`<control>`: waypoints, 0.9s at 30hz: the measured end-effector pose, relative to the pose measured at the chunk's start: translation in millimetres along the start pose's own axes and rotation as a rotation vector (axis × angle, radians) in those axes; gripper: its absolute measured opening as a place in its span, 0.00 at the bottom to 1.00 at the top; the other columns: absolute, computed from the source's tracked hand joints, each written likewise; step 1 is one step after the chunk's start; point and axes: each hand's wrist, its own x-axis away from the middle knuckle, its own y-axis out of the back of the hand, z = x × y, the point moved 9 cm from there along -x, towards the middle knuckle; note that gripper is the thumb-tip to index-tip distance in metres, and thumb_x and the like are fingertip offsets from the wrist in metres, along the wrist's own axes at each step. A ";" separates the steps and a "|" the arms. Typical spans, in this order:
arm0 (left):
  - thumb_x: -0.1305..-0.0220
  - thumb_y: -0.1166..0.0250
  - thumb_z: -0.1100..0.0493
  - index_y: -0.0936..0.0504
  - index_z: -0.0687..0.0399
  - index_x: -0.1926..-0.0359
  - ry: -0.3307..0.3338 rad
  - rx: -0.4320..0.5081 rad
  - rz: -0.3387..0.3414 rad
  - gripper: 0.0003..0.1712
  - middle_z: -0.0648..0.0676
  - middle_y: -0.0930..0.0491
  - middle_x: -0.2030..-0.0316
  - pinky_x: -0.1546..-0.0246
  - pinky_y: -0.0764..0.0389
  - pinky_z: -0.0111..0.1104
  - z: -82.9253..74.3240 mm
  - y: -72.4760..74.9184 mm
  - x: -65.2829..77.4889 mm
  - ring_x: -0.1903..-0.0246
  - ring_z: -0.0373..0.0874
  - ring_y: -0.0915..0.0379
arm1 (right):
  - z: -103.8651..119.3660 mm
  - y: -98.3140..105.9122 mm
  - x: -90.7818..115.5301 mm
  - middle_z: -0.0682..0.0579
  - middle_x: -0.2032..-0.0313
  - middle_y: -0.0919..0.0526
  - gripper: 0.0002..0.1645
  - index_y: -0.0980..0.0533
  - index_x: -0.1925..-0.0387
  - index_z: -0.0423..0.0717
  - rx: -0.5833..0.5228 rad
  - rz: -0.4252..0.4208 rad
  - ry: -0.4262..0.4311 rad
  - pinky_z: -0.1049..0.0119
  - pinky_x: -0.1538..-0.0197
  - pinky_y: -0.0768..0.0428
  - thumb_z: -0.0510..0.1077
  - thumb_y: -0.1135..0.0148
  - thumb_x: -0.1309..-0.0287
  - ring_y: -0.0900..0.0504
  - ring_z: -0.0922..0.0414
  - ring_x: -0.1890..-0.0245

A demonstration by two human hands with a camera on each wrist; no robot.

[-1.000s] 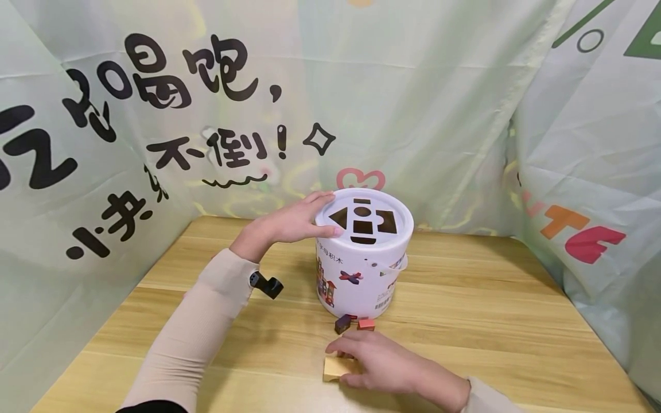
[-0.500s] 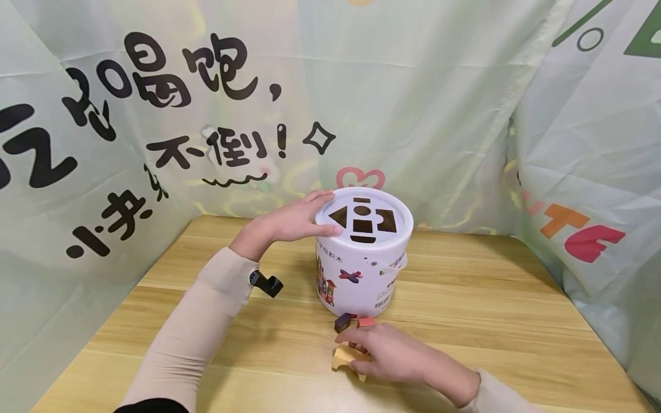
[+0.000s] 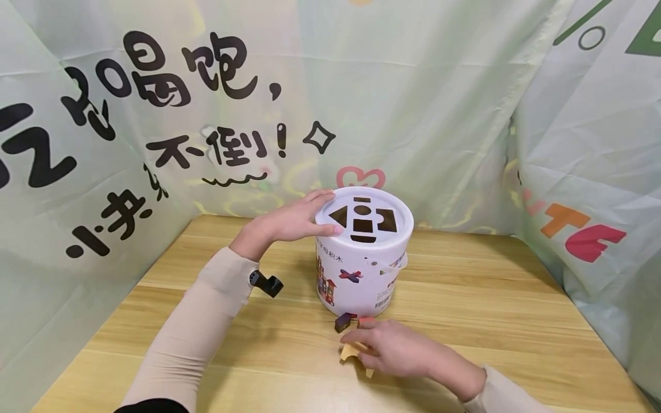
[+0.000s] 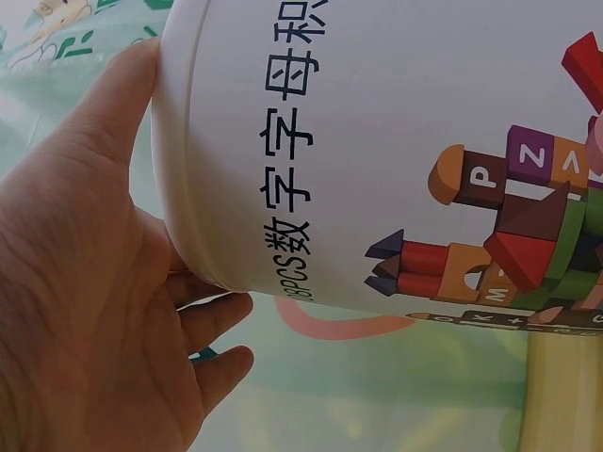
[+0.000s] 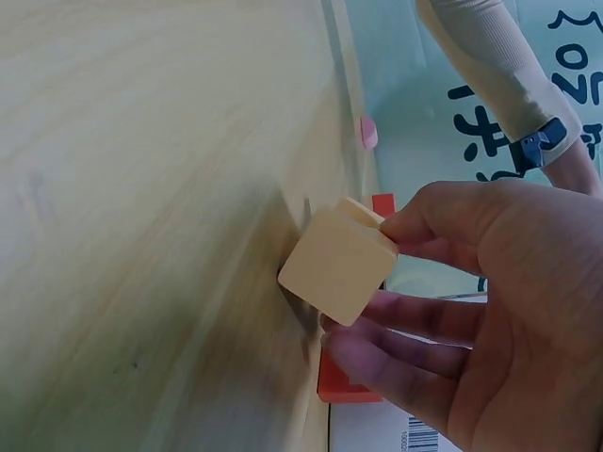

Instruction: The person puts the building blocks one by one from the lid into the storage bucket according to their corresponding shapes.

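Note:
My left hand (image 3: pixel 294 221) rests on the rim of a white toy-block bucket (image 3: pixel 356 275), thumb laid along the near edge and fingers reaching round the left side. In the left wrist view its fingers are spread and loosely bent by the rim. Cut into the bucket's lid (image 3: pixel 338 235) are several shaped holes, among them a triangle, a circle and a square. My right hand (image 3: pixel 400 347) pinches a pale wooden arch block (image 3: pixel 353 350) between thumb and fingers, tilted, close over the table. The right wrist view shows a flat square side of this arch block (image 5: pixel 339 268).
At the bucket's foot lie a dark purple block (image 3: pixel 342 323) and a red block (image 3: pixel 364 322), the red one partly covered by my right hand. The bucket's handle (image 3: pixel 400 264) hangs down on its right side. Printed cloth (image 3: pixel 439 115) surrounds the wooden table (image 3: pixel 475 310).
My right hand has tipped the arch block up and shifted it right and slightly toward the bucket, now overlapping the red block. The left hand and the bucket have stayed put.

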 end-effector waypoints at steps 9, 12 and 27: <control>0.40 0.43 0.27 0.52 0.49 0.22 0.006 0.000 0.005 0.55 0.50 0.57 0.24 0.31 0.45 0.50 -0.3 -0.4 0.1 0.27 0.50 0.56 | -8.1 1.8 0.8 0.68 0.74 0.27 0.20 0.21 0.47 0.55 -0.040 -0.020 -0.030 0.74 0.73 0.29 0.41 0.36 0.42 0.32 0.71 0.79; 0.40 0.43 0.27 0.52 0.49 0.22 0.007 -0.002 0.005 0.55 0.50 0.56 0.24 0.31 0.45 0.50 -0.3 -0.4 0.3 0.27 0.50 0.55 | -11.2 1.8 1.5 0.65 0.70 0.23 0.19 0.21 0.50 0.53 -0.038 -0.021 -0.054 0.74 0.74 0.29 0.39 0.35 0.44 0.31 0.70 0.79; 0.40 0.43 0.27 0.52 0.49 0.22 -0.002 0.005 0.001 0.55 0.52 0.56 0.24 0.31 0.45 0.50 1.2 -1.6 0.0 0.27 0.51 0.56 | -17.9 -0.8 5.7 0.69 0.83 0.32 0.16 0.23 0.50 0.55 -0.060 0.018 -0.073 0.73 0.80 0.34 0.46 0.34 0.40 0.35 0.71 0.85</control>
